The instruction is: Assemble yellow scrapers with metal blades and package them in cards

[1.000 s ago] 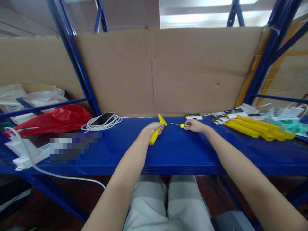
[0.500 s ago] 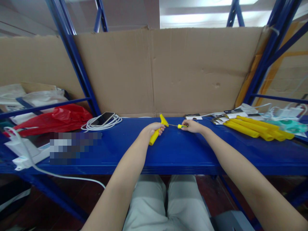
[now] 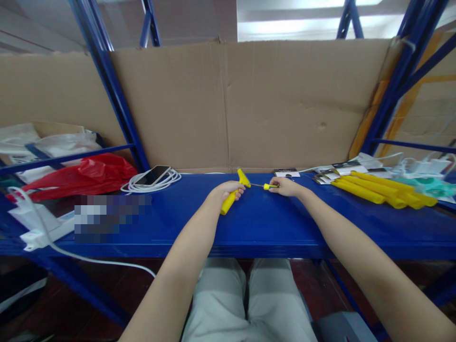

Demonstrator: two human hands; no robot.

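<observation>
My left hand (image 3: pixel 234 190) is wrapped round the handle of a yellow tool (image 3: pixel 228 203) with a wide flat head, tilted up to the right. In my right hand (image 3: pixel 283 186) is a screwdriver (image 3: pixel 267 187) with a yellow and dark handle. Its thin metal shaft points left and its tip meets the head of the yellow tool. Both hands are over the middle of the blue shelf (image 3: pixel 263 223). The exact spot the tip touches is too small to tell.
Several yellow tubes (image 3: pixel 377 190) lie at the right, beside packets (image 3: pixel 351 168). A small card (image 3: pixel 287 173) is at the back. On the left are a phone (image 3: pixel 153 175) on a coiled white cable, a red bag (image 3: pixel 89 173) and a white power strip (image 3: pixel 35 240).
Both hands keep their hold on the yellow tool and the screwdriver. The whole view has shifted very slightly; nothing else has visibly moved.
</observation>
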